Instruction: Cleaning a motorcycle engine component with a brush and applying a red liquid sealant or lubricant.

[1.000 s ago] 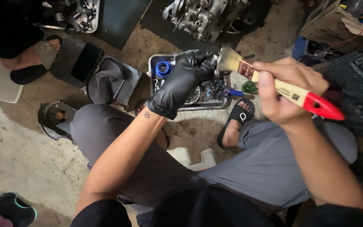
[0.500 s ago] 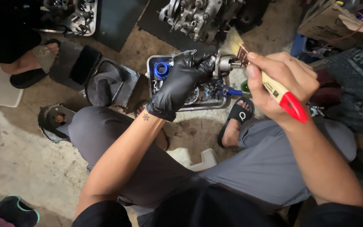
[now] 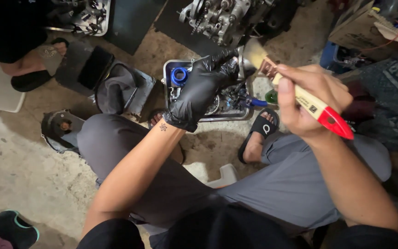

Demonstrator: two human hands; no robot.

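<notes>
Concrete floor [image 3: 19, 170], stained and rough, carries everything seen from the head camera. Largest on it is an engine block [image 3: 222, 16] at the far edge of the floor, set on a dark mat [image 3: 171, 27]. Nearer, between the seated person's knees, a shallow metal tray [image 3: 226, 114] is laid, with a blue cylindrical part [image 3: 179, 76] standing at its far left corner and small parts and a blue-handled tool [image 3: 254, 102] scattered inside. A round cover plate [image 3: 61, 127] is lying by the left knee, and a cardboard box [image 3: 369, 27] is seen at the far right corner of the floor.

Above the tray, a small metal engine part [image 3: 241, 69] is held by the left hand [image 3: 199, 92], which is black-gloved; its grip is closed around the part, most of which is hidden by the fingers. A paintbrush [image 3: 300, 94] with a pale handle and a red end is clasped in the bare right hand [image 3: 312, 101], fist wrapped firmly about the handle, and its bristles are laid against the part.

The step in hand is judged to be brush-cleaning of the held part over the tray. For the next move, the part would probably need to be turned in the gloved fingers so that unbrushed faces are exposed, with the brush kept tight against it.
</notes>
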